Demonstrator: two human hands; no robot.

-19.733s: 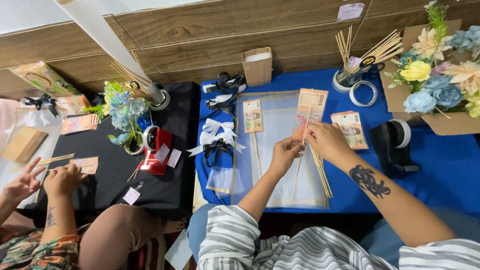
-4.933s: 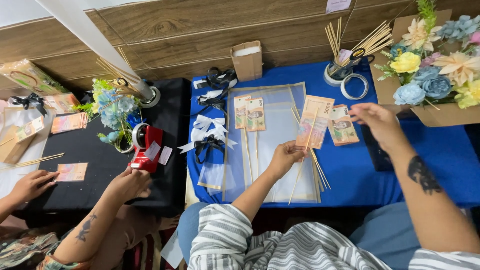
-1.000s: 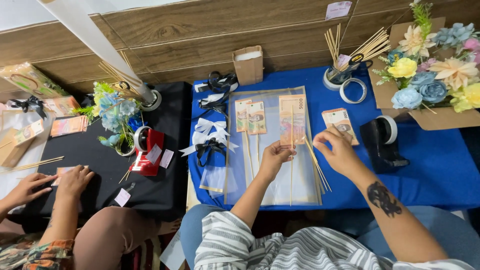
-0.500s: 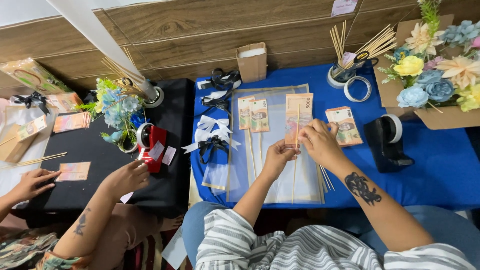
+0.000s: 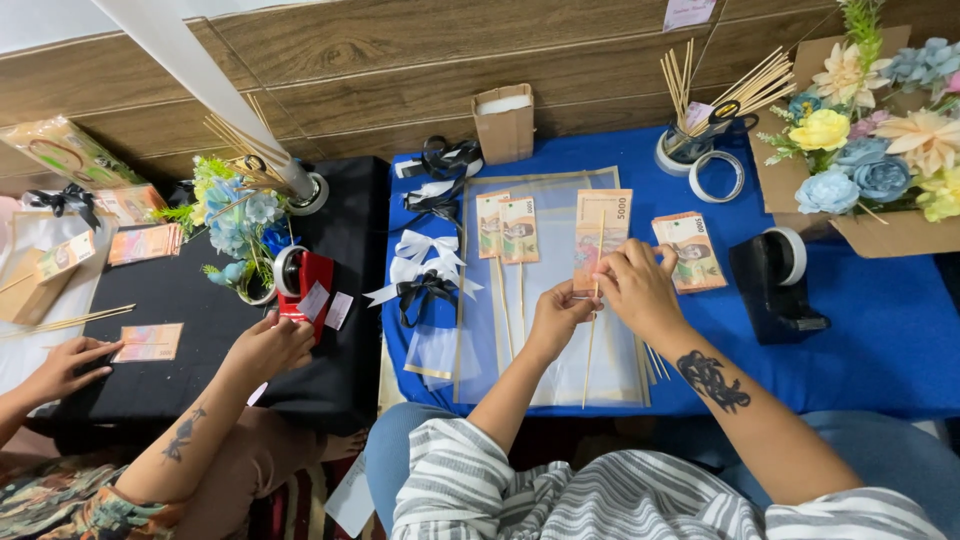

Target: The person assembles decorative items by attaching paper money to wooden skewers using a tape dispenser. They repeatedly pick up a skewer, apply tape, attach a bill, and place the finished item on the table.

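Head view | left hand [image 5: 560, 318], right hand [image 5: 634, 285] pinch banknote [image 5: 600, 235] | cup [image 5: 683, 150] holds skewers [image 5: 722, 88]

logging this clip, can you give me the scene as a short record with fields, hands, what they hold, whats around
left hand: left hand pinches the lower edge of the banknote against a thin wooden skewer
right hand: right hand grips the same banknote from its right side
surface: clear plastic sheet on a blue tablecloth
nearby: two banknotes already on skewers, stack of banknotes, black tape dispenser, black and white ribbon bows, artificial flowers
other people: a co-worker's hand at the black table to the left
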